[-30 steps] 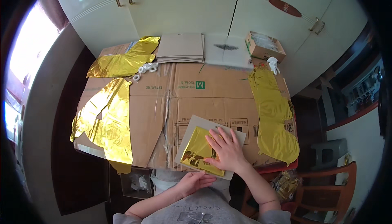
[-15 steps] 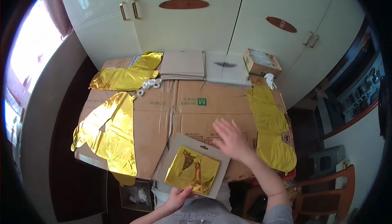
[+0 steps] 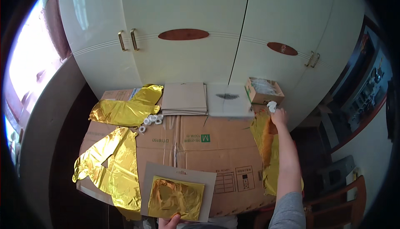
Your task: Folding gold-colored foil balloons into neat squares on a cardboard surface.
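Note:
My left hand (image 3: 170, 222) grips the bottom edge of a grey card (image 3: 210, 189) with its thumb on top. A folded gold foil balloon (image 3: 177, 197) lies flat against that card. At the far right of the table, my right hand (image 3: 280, 117) has its fingers closed at a small crumpled white piece (image 3: 271, 105), thin like plastic or tissue. Under my right forearm a flat gold foil balloon (image 3: 272, 183) is spread out. Two more foil shapes, a lower one (image 3: 125, 168) and an upper one (image 3: 125, 111), lie on the left.
Flattened cardboard (image 3: 233, 145) covers the table. Along the back stand a stack of grey cards (image 3: 184, 95), a whitish sheet (image 3: 228, 106) and a small box (image 3: 266, 97) of clear plastic. Several white rolls (image 3: 150, 120) sit beside the upper left foil. A wooden chair (image 3: 354, 204) is at right.
My right hand has reached from above the card to the far right, onto the white piece. The card in my left hand has shifted left and nearer. The whole view has tilted upward.

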### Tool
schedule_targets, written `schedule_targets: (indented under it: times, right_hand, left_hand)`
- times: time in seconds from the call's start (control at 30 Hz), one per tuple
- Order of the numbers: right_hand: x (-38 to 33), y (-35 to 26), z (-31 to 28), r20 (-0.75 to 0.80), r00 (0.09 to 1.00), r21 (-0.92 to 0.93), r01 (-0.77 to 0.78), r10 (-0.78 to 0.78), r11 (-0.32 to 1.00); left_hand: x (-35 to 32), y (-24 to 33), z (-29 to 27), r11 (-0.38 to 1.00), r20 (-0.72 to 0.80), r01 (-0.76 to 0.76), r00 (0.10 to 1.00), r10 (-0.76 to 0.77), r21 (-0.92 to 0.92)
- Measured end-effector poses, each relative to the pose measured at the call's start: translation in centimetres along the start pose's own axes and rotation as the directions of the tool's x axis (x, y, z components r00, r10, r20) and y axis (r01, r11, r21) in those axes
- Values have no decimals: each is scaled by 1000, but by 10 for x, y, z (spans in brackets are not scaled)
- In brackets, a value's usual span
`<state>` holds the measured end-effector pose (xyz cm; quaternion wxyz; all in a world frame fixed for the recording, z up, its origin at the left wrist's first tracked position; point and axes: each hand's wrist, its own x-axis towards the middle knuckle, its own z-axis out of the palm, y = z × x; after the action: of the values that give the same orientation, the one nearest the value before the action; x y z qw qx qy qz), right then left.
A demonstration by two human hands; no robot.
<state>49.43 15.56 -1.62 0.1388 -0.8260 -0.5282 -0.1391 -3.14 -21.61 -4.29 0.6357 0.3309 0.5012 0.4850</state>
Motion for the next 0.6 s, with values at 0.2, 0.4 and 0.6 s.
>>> schedule_targets:
  times: [0.2, 0.4, 0.6]
  right_hand:
    - [18, 33, 35, -56, 996, -190, 63, -75, 980]
    - [31, 34, 23, -87, 984, -124, 141, -153, 982]
    - [38, 49, 48, -78, 988, -114, 126, -135, 986]
  left_hand:
    - [12, 10, 17, 996, -57, 72, 996, -68, 57]
    - [13, 21, 26, 990, 21, 137, 990, -138, 39]
    - [17, 7, 23, 993, 87, 108, 991, -104, -38]
